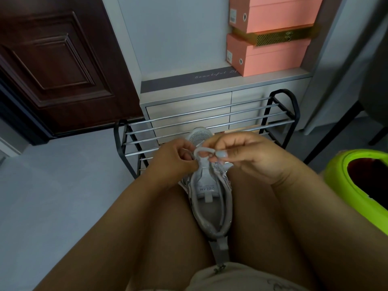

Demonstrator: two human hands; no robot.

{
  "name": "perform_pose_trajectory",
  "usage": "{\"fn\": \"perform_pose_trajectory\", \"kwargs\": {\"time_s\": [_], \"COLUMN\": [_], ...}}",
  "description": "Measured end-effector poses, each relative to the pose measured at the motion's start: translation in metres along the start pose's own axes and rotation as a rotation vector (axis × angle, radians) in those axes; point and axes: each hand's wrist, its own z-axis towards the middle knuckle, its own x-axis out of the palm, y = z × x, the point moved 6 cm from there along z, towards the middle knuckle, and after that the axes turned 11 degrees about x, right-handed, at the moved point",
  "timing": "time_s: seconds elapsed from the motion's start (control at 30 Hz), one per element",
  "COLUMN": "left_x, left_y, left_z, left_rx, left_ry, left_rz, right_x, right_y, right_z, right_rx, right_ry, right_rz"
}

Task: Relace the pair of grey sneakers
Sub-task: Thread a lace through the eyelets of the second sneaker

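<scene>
The right hand pinches one end of a white lace arched over the throat of the grey sneaker, while the left hand pinches the lace's other side just left of it. The sneaker sits wedged between the person's thighs, toe pointing far toward the shoe rack. If either pinch loosens, the lace could slip back through its eyelet; only one sneaker shows.

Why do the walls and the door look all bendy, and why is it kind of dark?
Head view: the wide-angle lens curves the dark brown wooden door and leans the edges; dim light, no glare; both hands, left hand and right hand, on the grey lace, look sharp enough, slightly soft.
</scene>
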Motion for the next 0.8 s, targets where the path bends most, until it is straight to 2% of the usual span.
{"fn": "perform_pose_trajectory", "kwargs": {"time_s": [0.1, 0.17, 0.3, 0.5, 0.57, 0.6, 0.67, 0.73, 0.8], "left_x": [0.008, 0.009, 0.011, 0.008, 0.009, 0.009, 0.01, 0.012, 0.017], "left_y": [-0.008, -0.007, 0.0, 0.01, 0.009, 0.008, 0.003, -0.008, -0.017], "left_z": [-0.006, -0.009, -0.008, -0.005, -0.004, -0.004, -0.006, -0.009, -0.014], "left_rx": [0.047, 0.054, 0.057, 0.037, 0.049, 0.061, 0.116, 0.231, 0.34], "left_ry": [0.099, 0.108, 0.114, 0.073, 0.072, 0.078, 0.1, 0.166, 0.252], "left_rz": [0.007, 0.023, 0.009, 0.009, 0.052, 0.089, 0.158, 0.194, 0.231], "right_x": [0.001, 0.0, 0.013, 0.047, 0.056, 0.057, 0.048, 0.037, 0.032], "right_y": [-0.001, 0.001, -0.006, -0.027, -0.032, -0.034, -0.037, -0.037, -0.036], "right_z": [0.001, 0.0, -0.005, -0.02, -0.024, -0.023, -0.019, -0.016, -0.014], "right_rx": [0.015, 0.006, 0.095, 0.323, 0.397, 0.431, 0.458, 0.429, 0.375], "right_ry": [-0.021, -0.024, 0.23, 0.626, 0.685, 0.658, 0.501, 0.35, 0.284], "right_rz": [0.042, 0.057, 0.147, 0.076, 0.015, -0.059, -0.331, -0.627, -0.844]}}
